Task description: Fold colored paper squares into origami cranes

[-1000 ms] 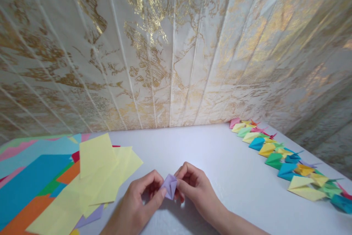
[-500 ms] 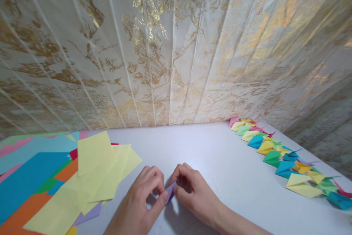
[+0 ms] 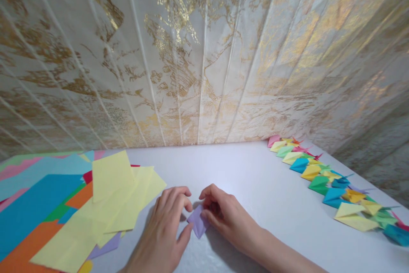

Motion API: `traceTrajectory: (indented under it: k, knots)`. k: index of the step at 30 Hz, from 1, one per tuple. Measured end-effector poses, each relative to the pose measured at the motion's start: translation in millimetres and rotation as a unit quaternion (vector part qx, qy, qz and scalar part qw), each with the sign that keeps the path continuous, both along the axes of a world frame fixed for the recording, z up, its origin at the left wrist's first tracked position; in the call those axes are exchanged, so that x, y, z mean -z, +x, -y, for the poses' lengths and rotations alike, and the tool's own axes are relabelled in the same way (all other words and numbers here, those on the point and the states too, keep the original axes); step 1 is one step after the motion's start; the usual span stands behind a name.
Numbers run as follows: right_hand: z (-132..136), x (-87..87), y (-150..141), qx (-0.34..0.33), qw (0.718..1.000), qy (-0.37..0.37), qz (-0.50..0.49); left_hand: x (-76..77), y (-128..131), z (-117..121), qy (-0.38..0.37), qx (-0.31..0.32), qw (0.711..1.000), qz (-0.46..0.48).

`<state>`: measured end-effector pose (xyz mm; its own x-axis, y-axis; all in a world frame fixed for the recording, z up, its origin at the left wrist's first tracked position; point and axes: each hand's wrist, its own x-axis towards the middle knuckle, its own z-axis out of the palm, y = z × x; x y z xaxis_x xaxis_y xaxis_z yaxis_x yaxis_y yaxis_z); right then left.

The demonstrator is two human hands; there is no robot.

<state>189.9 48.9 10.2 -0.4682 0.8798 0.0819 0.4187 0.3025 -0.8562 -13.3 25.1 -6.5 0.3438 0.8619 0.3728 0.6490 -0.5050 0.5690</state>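
A small piece of folded purple paper (image 3: 198, 223), diamond-shaped with creases meeting at its near point, lies on the white table between my hands. My left hand (image 3: 171, 219) is at its left side, thumb tip by the left corner, with the index finger curved away and a gap between them. At the right corner, my right hand (image 3: 223, 211) has its thumb and curled fingers closed on the paper's edge. The right fingertips are partly hidden behind the thumb.
Loose yellow sheets (image 3: 111, 179) overlap blue paper (image 3: 35, 198), orange paper (image 3: 35, 247) and other coloured sheets on the left. Folded paper cranes (image 3: 319, 184) in several colours line the table's right edge. A gold-patterned pale curtain (image 3: 179, 60) hangs behind the white table (image 3: 223, 166).
The purple paper has turned from a narrow, tilted view to show its flat diamond face. My left thumb and index finger have spread apart. The view has shifted slightly.
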Motion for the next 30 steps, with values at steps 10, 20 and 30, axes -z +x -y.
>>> traceTrajectory:
  k: [10, 20, 30]
  knots:
    - [-11.1, -11.3, 16.0, -0.107, 0.969, 0.186, 0.124, -13.1, 2.3, 0.3, 0.068, 0.133, 0.985, -0.084]
    - [-12.9, -6.7, 19.7, -0.173, 0.872, 0.389, 0.243, -4.8, 1.5, -4.8, 0.049, 0.124, 0.985, -0.111]
    - [-14.0, 6.9, 20.9, -0.126, 0.929, 0.309, 0.163, -21.6, 12.1, -12.0, -0.035, 0.129, 0.980, -0.144]
